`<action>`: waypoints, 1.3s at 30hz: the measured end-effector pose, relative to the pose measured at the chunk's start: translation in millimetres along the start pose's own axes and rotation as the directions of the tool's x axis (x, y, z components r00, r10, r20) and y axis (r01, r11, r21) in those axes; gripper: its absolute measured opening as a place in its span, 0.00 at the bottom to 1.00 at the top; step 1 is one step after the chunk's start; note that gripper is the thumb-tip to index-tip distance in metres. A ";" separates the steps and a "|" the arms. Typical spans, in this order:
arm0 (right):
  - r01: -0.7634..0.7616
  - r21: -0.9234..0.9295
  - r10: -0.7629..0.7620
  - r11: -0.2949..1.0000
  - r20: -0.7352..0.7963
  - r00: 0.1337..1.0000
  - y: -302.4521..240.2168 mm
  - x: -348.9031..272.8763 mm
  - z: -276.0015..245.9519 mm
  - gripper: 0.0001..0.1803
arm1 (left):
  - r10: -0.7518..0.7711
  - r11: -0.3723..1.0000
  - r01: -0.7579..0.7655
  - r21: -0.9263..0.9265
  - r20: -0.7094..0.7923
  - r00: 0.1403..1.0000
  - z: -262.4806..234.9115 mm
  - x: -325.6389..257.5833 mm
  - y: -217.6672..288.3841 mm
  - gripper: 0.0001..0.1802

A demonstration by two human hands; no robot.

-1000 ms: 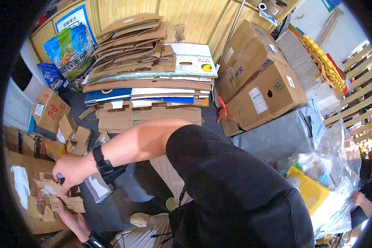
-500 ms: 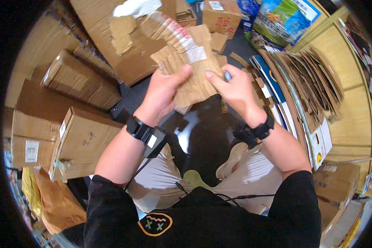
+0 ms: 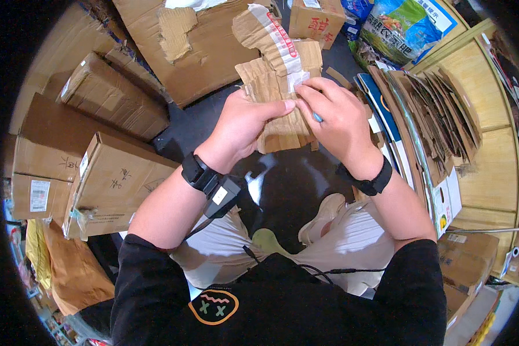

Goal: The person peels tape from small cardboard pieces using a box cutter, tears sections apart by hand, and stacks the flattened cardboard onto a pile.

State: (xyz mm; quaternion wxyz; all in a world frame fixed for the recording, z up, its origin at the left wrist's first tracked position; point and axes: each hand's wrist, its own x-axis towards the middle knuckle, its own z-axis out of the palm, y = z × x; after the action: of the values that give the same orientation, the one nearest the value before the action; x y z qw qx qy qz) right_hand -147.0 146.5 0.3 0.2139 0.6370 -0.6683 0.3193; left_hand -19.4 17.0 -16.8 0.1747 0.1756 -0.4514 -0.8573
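A torn, creased piece of brown corrugated cardboard (image 3: pixel 279 127) is held up in front of me. White tape with red print (image 3: pixel 279 40) runs down its upper part to a plain white patch (image 3: pixel 294 79). My left hand (image 3: pixel 242 121) is closed on the cardboard's left side, thumb on top. My right hand (image 3: pixel 340 118) is closed, its fingertips pinched at the lower end of the white patch. A small blue object (image 3: pixel 317 117) pokes out of that hand; most of it is hidden, so its kind cannot be told.
Cardboard boxes (image 3: pixel 118 179) stand on the left, and a large brown carton (image 3: pixel 196 69) lies beyond my left hand. Flattened cardboard sheets (image 3: pixel 444 115) lean against a wooden cabinet (image 3: pixel 493 179) on the right. A colourful plastic sack (image 3: pixel 401 32) stands far right.
My right hand has shifted from the cardboard's right edge onto the white patch, fingers now curled over it. The cardboard has moved slightly right, and its top flap stands more upright.
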 end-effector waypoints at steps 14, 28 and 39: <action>-0.211 0.210 0.223 0.955 -0.037 0.974 -12.2 -0.7 -0.5 0.04 | 0.158 0.960 -0.143 0.240 -0.041 0.987 6.5 -9.6 -5.8 0.16; -0.193 0.145 0.207 0.970 -0.088 0.974 -15.6 -11.9 16.4 0.05 | 0.393 0.719 -0.252 0.648 -0.080 0.916 12.6 -8.2 -20.7 0.15; -0.268 0.147 0.276 0.952 -0.035 0.961 -17.1 -8.3 14.6 0.05 | 0.470 0.624 -0.316 0.715 -0.021 0.882 9.2 -4.4 -26.0 0.16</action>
State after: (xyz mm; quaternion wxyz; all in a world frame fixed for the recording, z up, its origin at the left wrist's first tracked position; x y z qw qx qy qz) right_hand -127.6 142.6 -13.2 0.1407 0.5433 -0.7192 0.4096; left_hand -23.5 39.4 -32.9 0.3254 0.2119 -0.7451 -0.5422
